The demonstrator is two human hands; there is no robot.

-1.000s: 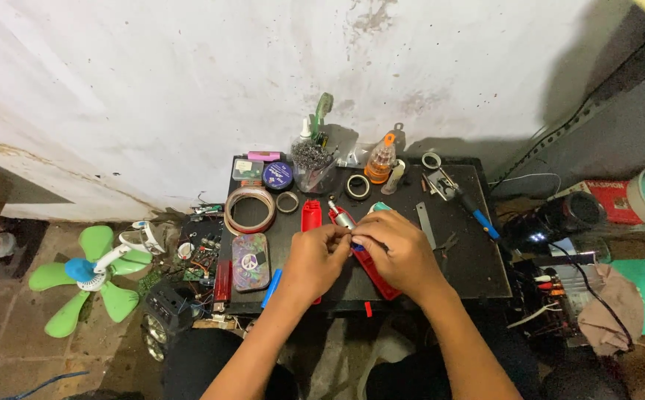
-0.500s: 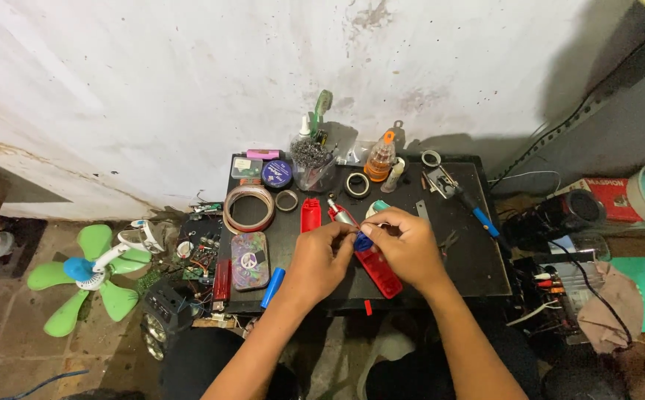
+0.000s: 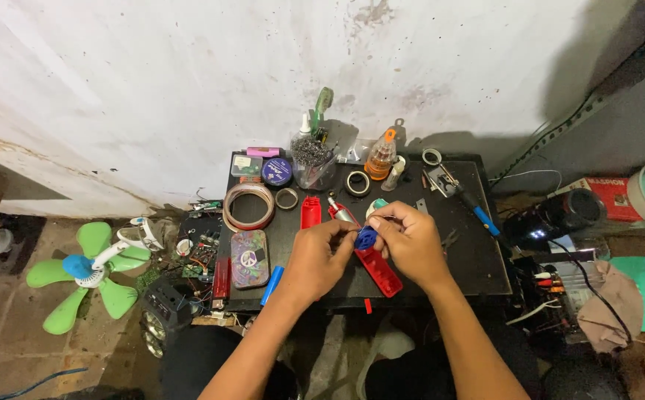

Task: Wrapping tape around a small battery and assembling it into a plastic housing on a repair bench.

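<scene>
While your left hand [image 3: 315, 259] steadies it, your right hand [image 3: 411, 244] pinches the small blue part [image 3: 365, 238] between fingertips, above the red casing [image 3: 379, 270] at frame centre.

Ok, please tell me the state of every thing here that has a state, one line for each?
left hand: pinching the small blue part
right hand: pinching the same part
small blue part: held above the table by both hands
long red casing: lying flat, open side up
green fan: on the floor, blades not blurred
large tape roll: lying flat
orange bottle: upright, capped
</scene>
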